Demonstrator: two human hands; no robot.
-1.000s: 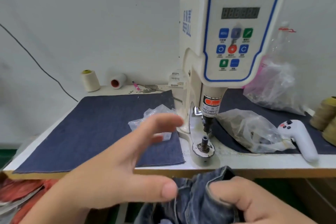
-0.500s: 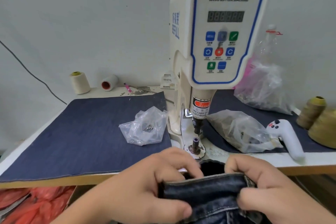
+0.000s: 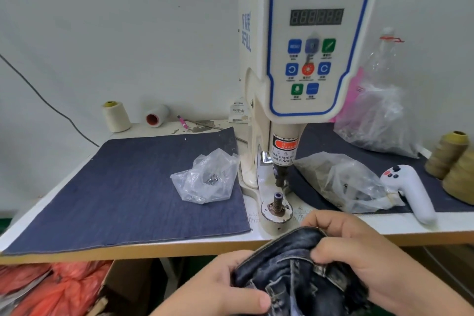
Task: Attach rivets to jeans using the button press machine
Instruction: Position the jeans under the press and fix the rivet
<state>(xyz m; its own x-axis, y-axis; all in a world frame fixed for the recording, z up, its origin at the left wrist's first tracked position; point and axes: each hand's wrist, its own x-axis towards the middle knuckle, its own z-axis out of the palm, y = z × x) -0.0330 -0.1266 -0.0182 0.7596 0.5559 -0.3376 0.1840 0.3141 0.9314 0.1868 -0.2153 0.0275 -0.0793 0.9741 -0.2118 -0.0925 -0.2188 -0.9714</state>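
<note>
We hold the jeans (image 3: 295,272) bunched between both hands, low in front of the bench (image 3: 333,232) and just below its front edge. Our left hand (image 3: 220,287) grips the denim from the left, thumb laid across the fold and fingers curled underneath; our right hand (image 3: 359,251) pinches the upper edge of the fabric from the right, fingers bent over it. The garment sits directly before the button press machine (image 3: 307,59), whose lower die (image 3: 277,204) stands on its round base just past the bench edge, with the upper punch (image 3: 280,174) hanging apart above it. To the left of the machine a dark blue denim mat (image 3: 115,187) covers the bench, carrying a crumpled clear bag of rivets (image 3: 207,179) close beside the machine's foot. To the right lie another clear bag (image 3: 338,182), touching a white handheld controller (image 3: 410,192), with olive thread cones (image 3: 451,161) at the far right edge. Cream spools (image 3: 116,115) stand well back by the wall. The strip of bare bench around the die is narrow, hemmed by the mat and the bags. The jeans look dark washed blue, faded at the creases, with a stitched waistband edge and a belt loop showing.
</note>
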